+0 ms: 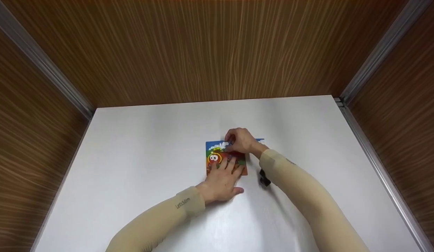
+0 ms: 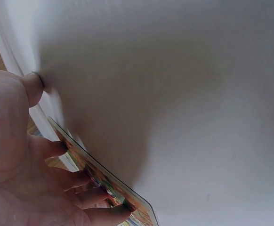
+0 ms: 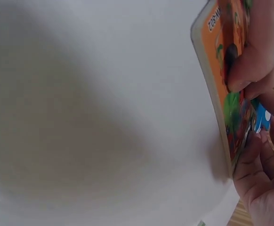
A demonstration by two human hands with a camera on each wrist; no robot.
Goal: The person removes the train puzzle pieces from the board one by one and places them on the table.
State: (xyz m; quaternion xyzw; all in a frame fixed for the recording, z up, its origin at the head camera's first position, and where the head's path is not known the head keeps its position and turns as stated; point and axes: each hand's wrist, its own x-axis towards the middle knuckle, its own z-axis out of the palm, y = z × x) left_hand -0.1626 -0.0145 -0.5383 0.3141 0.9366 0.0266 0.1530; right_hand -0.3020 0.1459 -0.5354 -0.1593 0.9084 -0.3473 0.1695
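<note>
Here, a cartoon puzzle board (image 1: 210, 144) is seen lying on the white tabletop (image 1: 140, 157), near its middle, with blue sky along the far edge and orange along the near one. The left hand (image 1: 222, 180) is laid palm down over the near part of the board, its fingers straightened and spread; nothing is gripped by it, the fingertips being rested on the printed face while the thumb is set off the board, on the tabletop. By the right hand (image 1: 242, 140), curled above the far part of the board, a small blue piece (image 3: 261, 117) is pinched between thumb and fingers; in the right wrist view it is partly hidden by fingers. A round red cartoon face (image 1: 214, 158) is left uncovered beside the left fingers. Beyond the right wrist a blue-and-white strip (image 1: 261, 140) is partly covered, and whether it is joined to the board cannot be told. Both forearms are covered by tan sleeves (image 1: 307, 192), and a small black object (image 1: 264, 178) is seen just beside the right one. The tabletop is bordered by wood-grain panels (image 1: 217, 49).
</note>
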